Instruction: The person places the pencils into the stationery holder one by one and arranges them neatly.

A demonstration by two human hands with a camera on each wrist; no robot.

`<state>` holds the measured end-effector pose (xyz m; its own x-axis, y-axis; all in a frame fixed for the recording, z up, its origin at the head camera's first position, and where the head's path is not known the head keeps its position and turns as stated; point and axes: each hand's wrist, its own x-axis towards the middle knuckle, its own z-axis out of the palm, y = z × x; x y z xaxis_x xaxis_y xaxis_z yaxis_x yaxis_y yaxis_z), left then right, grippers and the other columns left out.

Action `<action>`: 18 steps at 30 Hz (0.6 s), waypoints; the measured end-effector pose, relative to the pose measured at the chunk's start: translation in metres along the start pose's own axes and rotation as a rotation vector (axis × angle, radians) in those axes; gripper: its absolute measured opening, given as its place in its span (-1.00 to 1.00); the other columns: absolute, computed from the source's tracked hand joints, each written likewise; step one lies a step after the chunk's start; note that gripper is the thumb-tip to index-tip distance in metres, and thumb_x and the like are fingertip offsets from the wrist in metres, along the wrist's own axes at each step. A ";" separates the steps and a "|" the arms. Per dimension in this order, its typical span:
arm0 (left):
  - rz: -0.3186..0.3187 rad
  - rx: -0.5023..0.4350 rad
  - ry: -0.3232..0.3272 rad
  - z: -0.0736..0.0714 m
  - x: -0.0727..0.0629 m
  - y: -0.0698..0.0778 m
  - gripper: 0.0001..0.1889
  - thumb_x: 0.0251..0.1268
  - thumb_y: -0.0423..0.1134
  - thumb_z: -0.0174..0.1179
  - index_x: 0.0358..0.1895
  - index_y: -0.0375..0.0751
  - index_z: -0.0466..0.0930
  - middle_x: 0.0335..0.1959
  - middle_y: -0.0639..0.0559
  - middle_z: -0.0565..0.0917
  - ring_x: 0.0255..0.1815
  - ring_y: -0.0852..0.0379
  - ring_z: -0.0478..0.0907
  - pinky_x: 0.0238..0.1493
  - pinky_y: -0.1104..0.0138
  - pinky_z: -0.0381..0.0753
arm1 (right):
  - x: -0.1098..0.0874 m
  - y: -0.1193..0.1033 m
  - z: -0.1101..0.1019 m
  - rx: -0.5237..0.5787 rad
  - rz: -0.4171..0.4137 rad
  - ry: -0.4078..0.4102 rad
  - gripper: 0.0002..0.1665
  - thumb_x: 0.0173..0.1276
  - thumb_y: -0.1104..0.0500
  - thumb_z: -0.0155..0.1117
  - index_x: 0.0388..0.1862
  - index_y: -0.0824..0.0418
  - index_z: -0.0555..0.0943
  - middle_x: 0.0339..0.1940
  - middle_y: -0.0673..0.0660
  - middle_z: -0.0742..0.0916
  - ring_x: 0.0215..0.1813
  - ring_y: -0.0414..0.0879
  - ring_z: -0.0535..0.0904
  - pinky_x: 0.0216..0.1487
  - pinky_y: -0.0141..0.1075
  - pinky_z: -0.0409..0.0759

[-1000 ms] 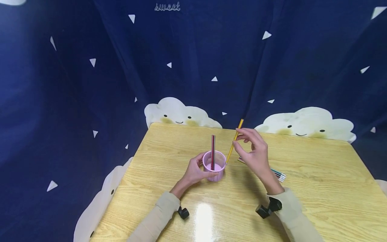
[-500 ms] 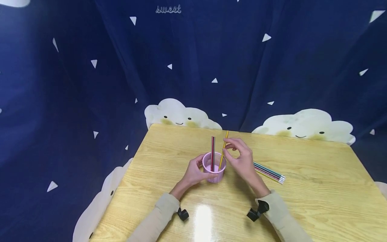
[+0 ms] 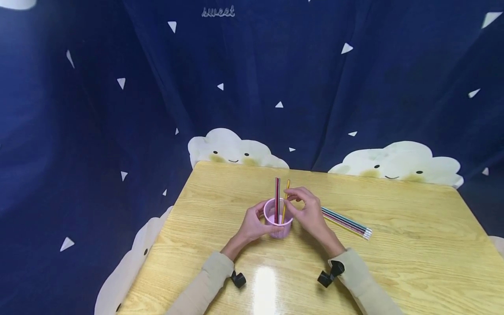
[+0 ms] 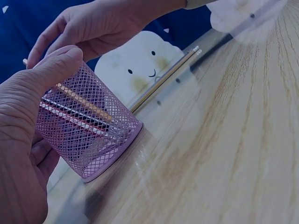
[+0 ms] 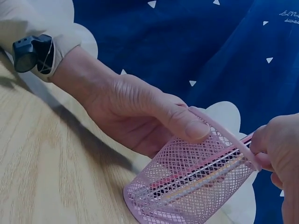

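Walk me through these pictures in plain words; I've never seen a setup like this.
There is no robot here, just a person's two bare hands. The widest picture comes from a camera worn on the head, looking forward and down. The other two come from small black cameras on the wrists, so they look close and tilted. The left hand holds a pink mesh cup. The right hand pinches a yellow pencil whose lower part is inside the cup, beside dark striped pencils. More pencils lie side by side on the wooden table.
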<state>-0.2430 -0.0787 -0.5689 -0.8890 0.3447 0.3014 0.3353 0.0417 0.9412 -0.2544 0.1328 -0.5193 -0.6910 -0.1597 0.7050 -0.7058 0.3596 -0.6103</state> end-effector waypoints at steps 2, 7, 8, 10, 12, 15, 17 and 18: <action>0.003 0.002 0.001 0.000 0.000 -0.001 -0.13 -0.13 -0.37 0.68 0.40 -0.19 0.54 0.23 -0.07 0.72 0.20 -0.06 0.66 0.32 0.00 0.62 | 0.000 0.002 0.001 -0.007 -0.004 -0.006 -0.54 0.07 0.56 0.56 -0.03 0.30 0.76 -0.19 0.19 0.80 -0.26 0.08 0.75 -0.18 -0.27 0.65; 0.008 0.008 -0.005 -0.001 0.000 -0.001 -0.12 -0.13 -0.38 0.68 0.41 -0.23 0.52 0.24 -0.09 0.71 0.21 -0.05 0.66 0.33 0.03 0.61 | 0.001 0.004 0.002 -0.035 0.002 -0.026 -0.60 0.13 0.48 0.56 -0.02 0.30 0.76 -0.20 0.13 0.80 -0.28 0.02 0.67 -0.22 -0.26 0.63; 0.006 0.008 -0.005 -0.001 0.000 -0.001 -0.12 -0.13 -0.37 0.68 0.41 -0.23 0.52 0.24 -0.10 0.71 0.22 -0.05 0.66 0.34 0.03 0.61 | 0.001 0.004 0.002 -0.040 0.007 -0.032 -0.61 0.14 0.47 0.56 -0.02 0.30 0.76 -0.19 0.14 0.80 -0.29 0.02 0.64 -0.24 -0.27 0.61; 0.001 0.005 -0.007 -0.001 0.000 0.000 -0.12 -0.12 -0.37 0.67 0.41 -0.24 0.51 0.25 -0.11 0.70 0.23 -0.05 0.65 0.36 0.03 0.59 | 0.002 0.003 0.001 -0.046 0.021 -0.044 -0.62 0.15 0.45 0.56 -0.02 0.30 0.77 -0.19 0.14 0.80 -0.32 -0.01 0.58 -0.29 -0.34 0.55; -0.002 0.005 -0.006 -0.001 -0.001 0.000 -0.13 -0.11 -0.37 0.66 0.41 -0.24 0.51 0.25 -0.11 0.70 0.24 -0.06 0.65 0.36 0.03 0.59 | 0.003 0.003 0.001 -0.052 0.032 -0.052 -0.63 0.16 0.44 0.56 -0.03 0.30 0.77 -0.19 0.14 0.80 -0.34 -0.03 0.53 -0.32 -0.40 0.49; 0.002 0.002 -0.005 -0.001 0.000 0.001 -0.13 -0.11 -0.39 0.66 0.41 -0.26 0.51 0.25 -0.14 0.70 0.24 -0.09 0.65 0.36 0.01 0.59 | 0.005 0.002 0.000 -0.062 0.042 -0.063 -0.63 0.16 0.42 0.57 -0.03 0.26 0.78 -0.21 0.12 0.80 -0.36 -0.02 0.49 -0.32 -0.43 0.44; 0.013 0.001 -0.007 -0.001 0.000 0.001 -0.13 -0.10 -0.39 0.65 0.41 -0.28 0.51 0.25 -0.17 0.69 0.23 -0.11 0.65 0.35 -0.02 0.59 | 0.006 0.002 0.000 -0.061 0.049 -0.070 -0.63 0.16 0.42 0.57 -0.03 0.25 0.78 -0.22 0.11 0.80 -0.36 0.01 0.49 -0.31 -0.44 0.43; 0.016 0.001 -0.008 -0.001 0.000 0.001 -0.13 -0.10 -0.39 0.65 0.41 -0.28 0.50 0.25 -0.17 0.69 0.23 -0.10 0.65 0.35 -0.02 0.60 | 0.006 0.003 0.000 -0.063 0.053 -0.075 -0.63 0.16 0.42 0.57 -0.03 0.24 0.78 -0.22 0.11 0.80 -0.36 0.03 0.49 -0.30 -0.44 0.43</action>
<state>-0.2431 -0.0793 -0.5678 -0.8812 0.3526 0.3148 0.3494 0.0373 0.9362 -0.2603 0.1330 -0.5165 -0.7387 -0.2061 0.6418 -0.6582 0.4258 -0.6208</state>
